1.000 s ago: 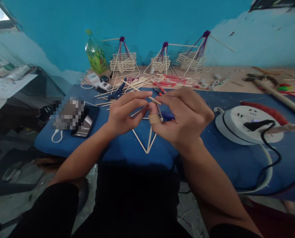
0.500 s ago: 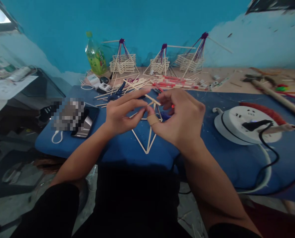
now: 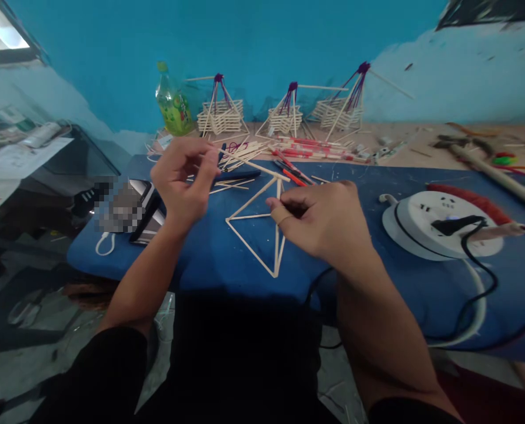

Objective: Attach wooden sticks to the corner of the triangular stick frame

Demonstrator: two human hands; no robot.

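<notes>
A pyramid-like frame of thin wooden sticks (image 3: 252, 249) stands over the blue tabletop, its lowest corner towards me. My right hand (image 3: 319, 215) pinches the frame's right side, just below its top; a tan band goes round the thumb. From that top corner a loose-looking wooden stick (image 3: 253, 165) slants up to the left. Its far end meets the fingertips of my left hand (image 3: 185, 179), thumb and index finger closed on it. Whether the stick is fixed at the corner, I cannot tell.
Behind lie several loose sticks (image 3: 249, 153), dark-handled pliers (image 3: 238, 175) and red-wrapped sticks (image 3: 315, 147). Stick models with purple tops (image 3: 221, 115) and a green bottle (image 3: 174, 112) line the wall. A white cable reel (image 3: 421, 227) stands right, a phone (image 3: 150, 227) left.
My left hand has moved left and up, away from the right hand, and is now at the stick's far end. The right hand has lowered slightly, and the frame shows more fully.
</notes>
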